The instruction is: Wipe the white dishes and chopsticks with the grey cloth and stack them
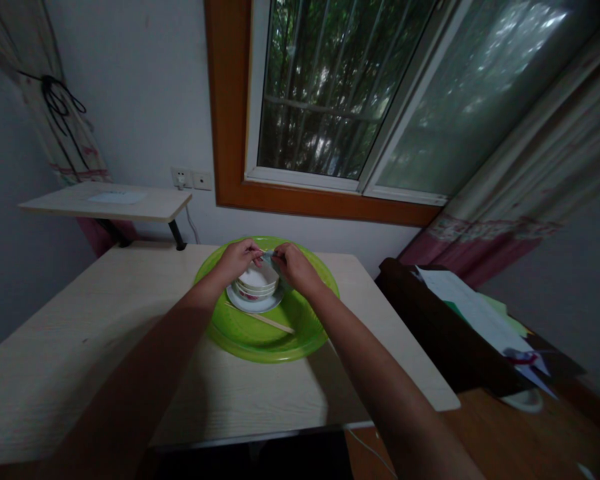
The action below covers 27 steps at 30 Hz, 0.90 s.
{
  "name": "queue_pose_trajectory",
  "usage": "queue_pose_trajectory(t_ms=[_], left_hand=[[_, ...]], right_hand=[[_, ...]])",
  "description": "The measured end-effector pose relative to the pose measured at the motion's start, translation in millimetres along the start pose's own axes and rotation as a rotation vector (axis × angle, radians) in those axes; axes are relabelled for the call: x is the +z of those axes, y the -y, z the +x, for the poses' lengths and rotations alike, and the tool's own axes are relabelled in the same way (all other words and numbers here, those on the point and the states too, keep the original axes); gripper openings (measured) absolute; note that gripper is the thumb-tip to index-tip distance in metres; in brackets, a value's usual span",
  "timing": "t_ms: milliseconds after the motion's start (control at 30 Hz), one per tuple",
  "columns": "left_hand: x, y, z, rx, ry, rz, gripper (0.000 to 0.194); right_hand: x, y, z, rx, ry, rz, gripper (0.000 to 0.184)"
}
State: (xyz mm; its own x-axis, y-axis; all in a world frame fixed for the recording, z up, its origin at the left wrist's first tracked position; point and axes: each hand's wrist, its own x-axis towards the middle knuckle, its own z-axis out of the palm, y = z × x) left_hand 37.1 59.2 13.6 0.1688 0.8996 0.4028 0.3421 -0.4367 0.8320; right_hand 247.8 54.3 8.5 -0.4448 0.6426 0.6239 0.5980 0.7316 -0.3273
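My left hand (pixel 240 259) and my right hand (pixel 294 263) meet above the far part of a large green basin (pixel 267 357). Between them is a small pale bluish cloth (pixel 270 260), pinched in the fingers of my right hand and hanging a little below them. My left fingertips are closed at the cloth's edge on something small that I cannot make out. Just under the hands a stack of white bowls (pixel 255 288) with a floral pattern stands on a white plate (pixel 257 307) inside the basin. Light wooden chopsticks (pixel 265 321) lie in front of the plate.
The basin stands on a pale wooden table (pixel 130 313). At the back left is a small raised shelf (pixel 105 201) with a sheet of paper (pixel 117 197). Right of the table, papers (pixel 475 307) lie on a dark brown piece of furniture (pixel 420 327). A window (pixel 340 93) is behind.
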Motion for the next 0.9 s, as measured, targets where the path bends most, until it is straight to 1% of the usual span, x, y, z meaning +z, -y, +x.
queue_pose_trajectory(t_ms=[100, 200, 267, 367, 467, 600, 700, 767, 900], left_hand=[[-2.7, 3.7, 2.1, -0.018, -0.079, -0.082, 0.008], [-9.2, 4.9, 4.8, -0.045, -0.202, -0.226, 0.009], [-14.2, 4.9, 6.0, -0.062, -0.277, -0.297, 0.011], [-19.4, 4.8, 6.6, -0.062, -0.353, -0.316, 0.012], [-20.8, 5.8, 6.8, -0.049, -0.400, -0.300, 0.015], [-20.7, 8.7, 7.4, -0.040, -0.401, -0.302, 0.019], [-20.5, 9.0, 6.8, -0.010, -0.374, -0.365, 0.023], [-19.9, 7.6, 5.8, -0.005, -0.333, -0.392, 0.025], [-18.3, 4.5, 4.4, -0.050, -0.223, -0.385, 0.024]], right_hand=[[0.0, -2.7, -0.4, 0.016, -0.029, 0.004, 0.007], [0.4, -6.3, -0.6, 0.070, -0.045, 0.010, 0.005], [0.7, -8.8, -0.9, 0.081, -0.046, 0.010, 0.004], [1.1, -12.0, -1.4, 0.067, -0.042, 0.006, 0.004], [1.7, -14.3, -1.8, 0.075, -0.047, 0.006, 0.003], [2.6, -16.8, -2.6, 0.079, -0.051, 0.009, 0.003], [2.6, -17.7, -3.2, 0.086, -0.046, 0.003, 0.003], [2.2, -17.2, -3.3, 0.085, -0.041, -0.001, 0.004], [0.9, -15.3, -3.1, 0.066, -0.026, -0.010, 0.005]])
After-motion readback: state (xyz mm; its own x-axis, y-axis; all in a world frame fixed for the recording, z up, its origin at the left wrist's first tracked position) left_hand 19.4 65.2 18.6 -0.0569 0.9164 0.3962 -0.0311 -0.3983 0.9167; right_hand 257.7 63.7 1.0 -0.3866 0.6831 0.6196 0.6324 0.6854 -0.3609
